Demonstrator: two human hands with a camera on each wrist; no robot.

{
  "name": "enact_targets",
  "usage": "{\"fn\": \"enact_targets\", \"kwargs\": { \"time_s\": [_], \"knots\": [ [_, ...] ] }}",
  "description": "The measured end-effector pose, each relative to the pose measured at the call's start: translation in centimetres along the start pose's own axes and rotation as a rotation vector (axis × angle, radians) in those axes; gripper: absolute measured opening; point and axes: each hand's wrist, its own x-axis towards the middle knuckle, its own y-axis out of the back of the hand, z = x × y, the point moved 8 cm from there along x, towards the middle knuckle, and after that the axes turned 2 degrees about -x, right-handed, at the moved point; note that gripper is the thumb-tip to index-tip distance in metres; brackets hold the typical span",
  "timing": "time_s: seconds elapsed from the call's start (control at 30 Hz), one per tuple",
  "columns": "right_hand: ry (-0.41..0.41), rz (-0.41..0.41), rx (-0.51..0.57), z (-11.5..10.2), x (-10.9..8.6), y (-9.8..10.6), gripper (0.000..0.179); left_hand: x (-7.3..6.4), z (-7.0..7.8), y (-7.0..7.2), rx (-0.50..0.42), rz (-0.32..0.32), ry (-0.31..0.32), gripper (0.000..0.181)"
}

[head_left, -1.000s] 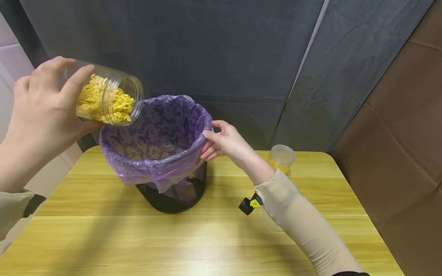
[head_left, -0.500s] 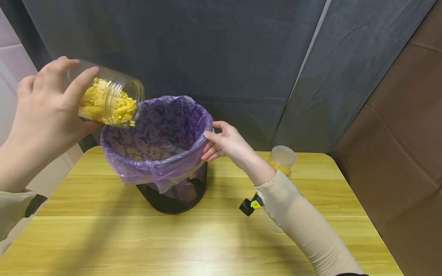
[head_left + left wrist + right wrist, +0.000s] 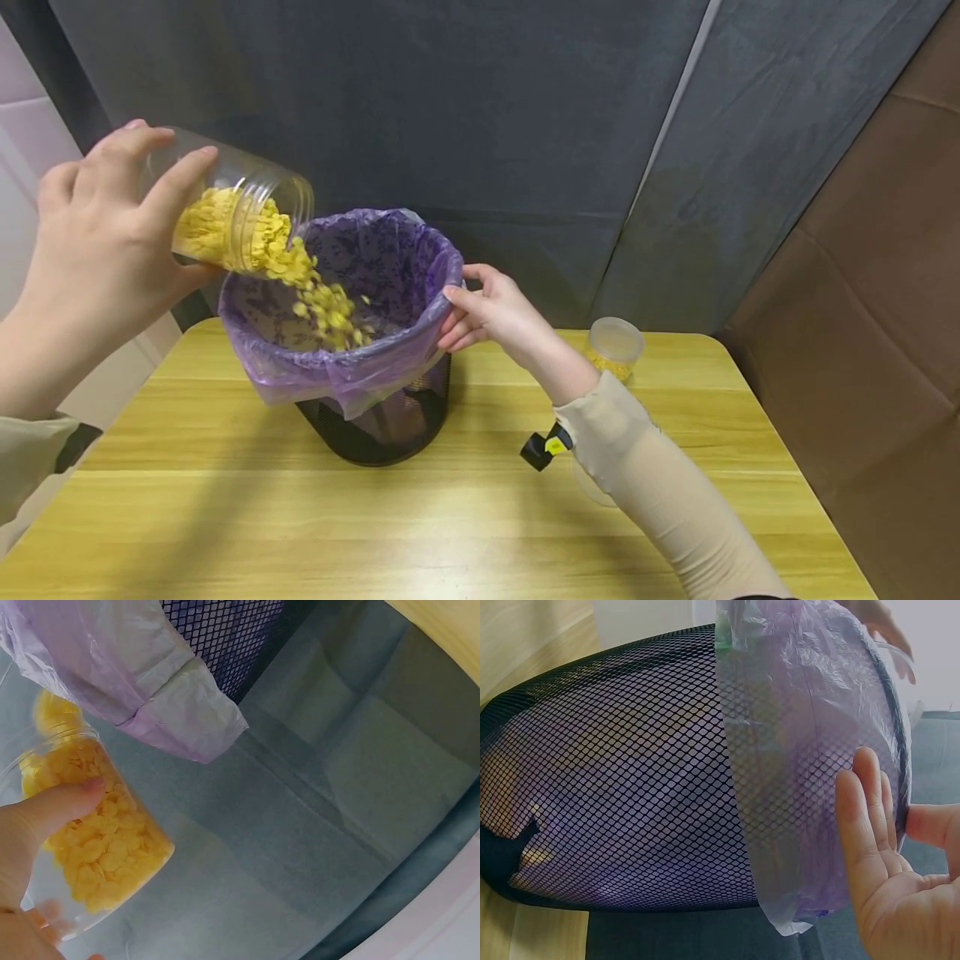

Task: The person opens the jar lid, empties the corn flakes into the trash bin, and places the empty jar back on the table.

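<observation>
My left hand [image 3: 112, 208] grips a clear plastic jar [image 3: 232, 162], tipped so its mouth slants down over the bin. Yellow flakes [image 3: 330, 312] spill from the mouth into the purple bag [image 3: 322, 375] lining a black mesh wastebasket [image 3: 390, 425]. In the left wrist view, many flakes [image 3: 112, 855] still fill the jar, with the thumb across its side. My right hand [image 3: 487, 312] pinches the lined rim at the basket's right side. From the right wrist, the fingers [image 3: 866, 817] lie along the bag's outside, the thumb near the rim.
A smaller clear tub [image 3: 615, 346] with yellow bits inside stands at the table's back right. A clear round lid lies partly hidden under the right sleeve [image 3: 637, 467]. The wooden table [image 3: 300, 525] meets a grey curtain [image 3: 450, 125] behind.
The jar has tilted slightly further down, and flakes that lay inside it now stream out into the lined basket. The right hand stays at the rim.
</observation>
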Motion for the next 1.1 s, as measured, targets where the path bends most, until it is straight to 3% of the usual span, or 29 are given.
{"fn": "enact_targets", "kwargs": {
  "time_s": [0.47, 1.1],
  "knots": [
    [0.009, -0.003, 0.003, -0.14, -0.07, -0.03, 0.045, 0.03, 0.31, 0.2, 0.01, 0.007, -0.052, 0.111],
    [0.018, -0.004, 0.021, -0.28, 0.19, -0.14, 0.044, 0.31, 0.48, 0.09, 0.044, -0.021, -0.073, 0.117]
  ]
}}
